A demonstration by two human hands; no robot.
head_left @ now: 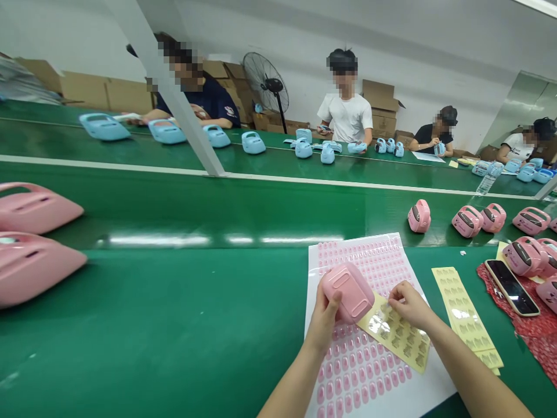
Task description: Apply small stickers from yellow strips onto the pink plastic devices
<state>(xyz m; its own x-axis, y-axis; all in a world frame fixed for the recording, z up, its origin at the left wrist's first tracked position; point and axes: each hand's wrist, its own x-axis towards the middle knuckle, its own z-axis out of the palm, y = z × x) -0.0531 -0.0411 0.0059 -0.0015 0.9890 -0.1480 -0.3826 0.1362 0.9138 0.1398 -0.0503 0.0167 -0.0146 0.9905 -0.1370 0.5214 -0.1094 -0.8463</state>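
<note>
My left hand (326,310) is closed around a pink plastic housing (348,290), held just above a white sheet of pink stickers (361,360). My right hand (407,305) pinches at a yellow backing sheet of clear stickers (398,334) that lies across the pink sticker sheet; what the fingertips grip is too small to make out. A second yellow sticker sheet (465,313) lies to the right on the green belt (174,325).
Pink housings (467,222) stand at the right, two large ones (35,264) at the left edge. A phone (511,287) rests on red cloth (533,331). Across the far belt, several people handle blue housings (253,143). A fan (267,84) and cardboard boxes stand behind.
</note>
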